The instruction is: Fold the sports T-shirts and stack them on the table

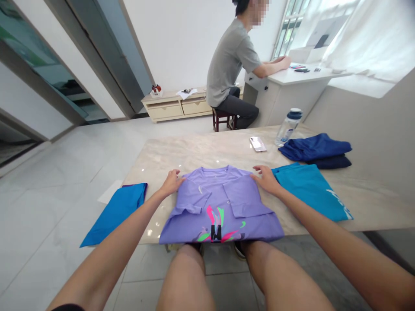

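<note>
A purple T-shirt (215, 190) lies face up in front of me, its sleeves folded inward over the chest. Pink, green and black print shows on its lower part, and the hem reaches the table's near edge. My left hand (171, 183) rests at the shirt's left shoulder edge, fingers slightly bent and apart, thumb near the fabric. At the opposite shoulder edge, my right hand (266, 179) has its fingers spread, with the tips by the cloth. Neither hand visibly grips the fabric.
A folded blue garment (118, 211) lies left on the marble-look table (181, 149). To the right are a teal folded shirt (313, 188), navy clothes (316, 147), a water bottle (288, 127) and a phone (258, 144). Beyond, a person (231, 60) sits at a white desk (292, 77).
</note>
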The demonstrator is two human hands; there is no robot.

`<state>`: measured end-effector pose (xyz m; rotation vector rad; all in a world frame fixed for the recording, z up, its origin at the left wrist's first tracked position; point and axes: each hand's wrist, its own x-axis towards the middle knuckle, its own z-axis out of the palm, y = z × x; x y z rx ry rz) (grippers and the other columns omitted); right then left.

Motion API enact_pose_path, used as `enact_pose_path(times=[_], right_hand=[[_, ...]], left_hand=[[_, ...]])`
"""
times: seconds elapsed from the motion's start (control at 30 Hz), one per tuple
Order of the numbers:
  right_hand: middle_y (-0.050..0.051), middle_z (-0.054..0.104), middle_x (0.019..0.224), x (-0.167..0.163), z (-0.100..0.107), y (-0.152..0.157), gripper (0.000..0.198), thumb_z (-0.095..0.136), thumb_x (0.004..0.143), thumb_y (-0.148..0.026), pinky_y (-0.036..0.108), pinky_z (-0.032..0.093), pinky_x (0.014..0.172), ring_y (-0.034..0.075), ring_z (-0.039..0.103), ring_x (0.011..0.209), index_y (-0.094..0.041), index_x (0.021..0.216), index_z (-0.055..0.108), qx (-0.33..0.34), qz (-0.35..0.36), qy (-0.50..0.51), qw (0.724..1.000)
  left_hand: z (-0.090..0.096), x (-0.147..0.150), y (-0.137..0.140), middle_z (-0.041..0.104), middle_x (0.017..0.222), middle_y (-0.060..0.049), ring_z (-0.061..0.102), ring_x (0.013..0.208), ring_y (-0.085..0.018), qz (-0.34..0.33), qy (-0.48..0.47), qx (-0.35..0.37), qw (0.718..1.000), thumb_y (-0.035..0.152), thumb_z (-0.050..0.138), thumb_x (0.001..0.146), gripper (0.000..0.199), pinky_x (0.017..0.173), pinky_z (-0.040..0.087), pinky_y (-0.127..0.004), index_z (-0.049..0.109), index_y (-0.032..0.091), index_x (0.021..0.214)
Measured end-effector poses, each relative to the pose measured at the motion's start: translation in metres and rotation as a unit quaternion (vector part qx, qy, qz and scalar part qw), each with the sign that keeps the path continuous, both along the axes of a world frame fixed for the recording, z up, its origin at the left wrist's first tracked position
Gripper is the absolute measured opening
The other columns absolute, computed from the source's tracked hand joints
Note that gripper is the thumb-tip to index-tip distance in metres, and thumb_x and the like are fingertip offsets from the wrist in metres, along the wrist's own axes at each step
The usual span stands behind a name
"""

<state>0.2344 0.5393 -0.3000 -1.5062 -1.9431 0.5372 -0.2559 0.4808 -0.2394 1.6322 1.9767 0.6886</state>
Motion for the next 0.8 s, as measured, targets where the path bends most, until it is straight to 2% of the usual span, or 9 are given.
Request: enact_pose_path(times=[0.1,0.2,0.27,0.33,0.4,0.5,0.6,0.7,0.8], right_hand=[[0.019,0.075,0.128,-0.014,0.016,0.038,0.057,0.078,0.090,-0.052,0.046,0.060,0.102,0.033,0.073,0.113,-0.018,0.134,0.067,-0.093,0.064,-0.071,0.991],[0.013,0.079,0.119,-0.026,0.031,0.063,0.068,0.091,0.078,-0.051,0.040,0.061,0.091,0.031,0.075,0.105,-0.018,0.134,0.070,-0.175,0.136,-0.146,0.964],[0.006,0.080,0.105,-0.033,0.041,0.071,0.058,0.096,0.073,-0.047,0.035,0.058,0.082,0.026,0.073,0.091,-0.020,0.120,0.075,-0.201,0.191,-0.202,0.939],[0.000,0.075,0.085,-0.040,0.050,0.074,0.033,0.095,0.075,-0.037,0.029,0.053,0.071,0.019,0.066,0.076,-0.019,0.096,0.077,-0.209,0.248,-0.246,0.913],[-0.004,0.068,0.071,-0.047,0.059,0.074,0.022,0.093,0.078,-0.027,0.026,0.046,0.064,0.014,0.057,0.067,-0.018,0.079,0.072,-0.202,0.276,-0.272,0.900],[-0.002,0.070,0.074,-0.057,0.071,0.084,0.020,0.093,0.079,-0.023,0.027,0.047,0.069,0.015,0.058,0.071,-0.017,0.082,0.073,-0.154,0.232,-0.278,0.919],[0.009,0.076,0.097,-0.067,0.086,0.113,0.017,0.084,0.092,-0.030,0.037,0.054,0.083,0.024,0.067,0.089,-0.017,0.099,0.075,-0.079,0.127,-0.273,0.950],[0.014,0.075,0.118,-0.078,0.111,0.153,0.026,0.069,0.106,-0.040,0.051,0.055,0.100,0.032,0.069,0.114,-0.016,0.113,0.072,0.071,0.015,-0.192,0.979],[0.020,0.069,0.135,-0.089,0.147,0.179,0.055,0.034,0.120,-0.048,0.058,0.049,0.110,0.036,0.062,0.136,-0.004,0.117,0.068,0.212,-0.026,-0.130,0.968]], left_hand=[[-0.010,-0.010,0.025,0.075,0.110,-0.008,0.076,0.100,-0.026,-0.029,-0.011,-0.051,0.998,0.046,0.081,0.085,0.055,0.094,0.063,-0.041,0.060,0.019,0.129],[-0.012,-0.014,0.044,0.078,0.101,-0.004,0.075,0.097,-0.027,-0.100,0.018,-0.100,0.990,0.055,0.091,0.071,0.063,0.086,0.060,-0.035,0.066,0.022,0.119],[-0.011,-0.013,0.052,0.078,0.096,-0.003,0.074,0.096,-0.028,-0.157,0.057,-0.120,0.979,0.051,0.094,0.064,0.053,0.084,0.057,-0.034,0.071,0.023,0.102],[-0.009,-0.009,0.057,0.077,0.087,-0.001,0.073,0.091,-0.028,-0.213,0.081,-0.138,0.964,0.046,0.090,0.066,0.037,0.081,0.054,-0.033,0.072,0.024,0.087],[-0.006,-0.005,0.062,0.074,0.079,0.000,0.071,0.085,-0.026,-0.243,0.098,-0.143,0.954,0.042,0.085,0.070,0.025,0.078,0.051,-0.032,0.070,0.024,0.079],[0.004,-0.003,0.075,0.074,0.079,0.000,0.070,0.084,-0.025,-0.219,0.137,-0.109,0.960,0.035,0.083,0.073,0.019,0.077,0.050,-0.032,0.068,0.023,0.077],[0.029,-0.006,0.101,0.078,0.091,-0.004,0.070,0.093,-0.025,-0.133,0.175,-0.046,0.974,0.031,0.083,0.079,0.018,0.083,0.051,-0.032,0.068,0.022,0.084],[0.070,-0.009,0.132,0.078,0.107,-0.007,0.069,0.105,-0.026,-0.022,0.183,0.054,0.981,0.031,0.081,0.088,0.021,0.095,0.052,-0.035,0.068,0.018,0.099],[0.117,-0.008,0.153,0.074,0.121,-0.008,0.066,0.118,-0.025,0.025,0.160,0.161,0.974,0.033,0.071,0.102,0.027,0.107,0.047,-0.039,0.064,0.010,0.114]])
